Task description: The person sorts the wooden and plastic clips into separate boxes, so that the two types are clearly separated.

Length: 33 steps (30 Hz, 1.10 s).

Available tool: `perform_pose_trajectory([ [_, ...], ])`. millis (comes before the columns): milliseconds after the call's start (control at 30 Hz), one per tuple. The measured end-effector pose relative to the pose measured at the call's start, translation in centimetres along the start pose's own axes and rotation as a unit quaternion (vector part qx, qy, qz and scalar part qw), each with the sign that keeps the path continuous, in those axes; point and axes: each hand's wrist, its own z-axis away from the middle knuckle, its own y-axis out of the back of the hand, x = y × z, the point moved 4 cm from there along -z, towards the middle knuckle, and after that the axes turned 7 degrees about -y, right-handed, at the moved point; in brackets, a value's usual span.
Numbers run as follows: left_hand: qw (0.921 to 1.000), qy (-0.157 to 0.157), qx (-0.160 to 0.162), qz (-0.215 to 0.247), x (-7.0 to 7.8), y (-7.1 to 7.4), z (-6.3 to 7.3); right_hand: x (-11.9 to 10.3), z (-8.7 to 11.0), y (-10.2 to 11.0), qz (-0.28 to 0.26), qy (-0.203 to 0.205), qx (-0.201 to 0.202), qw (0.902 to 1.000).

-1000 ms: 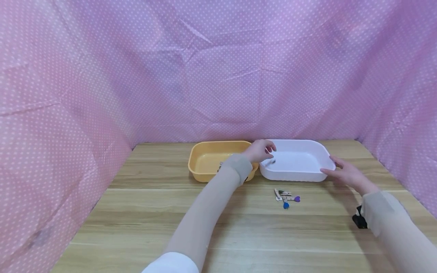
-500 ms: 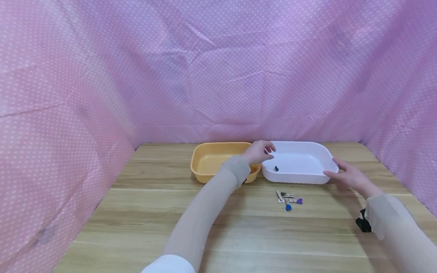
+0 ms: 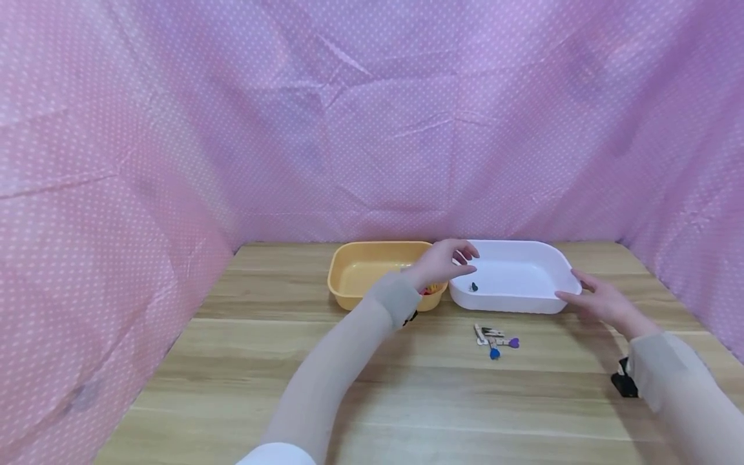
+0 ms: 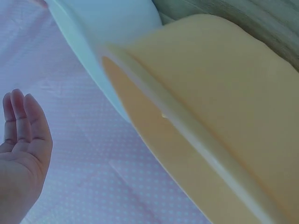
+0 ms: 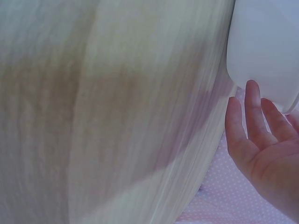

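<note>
Basically, L hand (image 3: 443, 263), thumb & fingers apart, abv white tray (image 3: 511, 302); R hand (image 3: 609, 305), fingers spread, touches its R end.

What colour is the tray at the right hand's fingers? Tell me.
White; the head view shows that tray best.

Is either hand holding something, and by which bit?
Nothing seems held. The left hand looks empty; the right hand only touches the white tub at its right end.
</note>
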Motion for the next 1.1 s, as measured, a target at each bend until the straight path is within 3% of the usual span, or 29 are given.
perform_pose_trajectory([
  [167,0.9999,-0.001,-0.009,0.008,0.9,-0.1,0.9,-0.1,0.1,0.0,0.000,0.005,0.000,1.0000],
  [400,0.9990,-0.037,-0.021,0.015,1.7,-0.4,2.0,-0.1,0.1,0.1,-0.002,0.004,0.002,1.0000],
  [700,0.9973,-0.063,-0.037,0.013,1.6,-1.2,3.6,-0.3,0.2,-0.1,-0.010,0.000,-0.004,0.9999],
  [1100,0.9966,-0.064,-0.048,0.019,1.2,-2.3,4.5,-0.3,0.2,-0.1,-0.015,0.003,-0.001,0.9999],
])
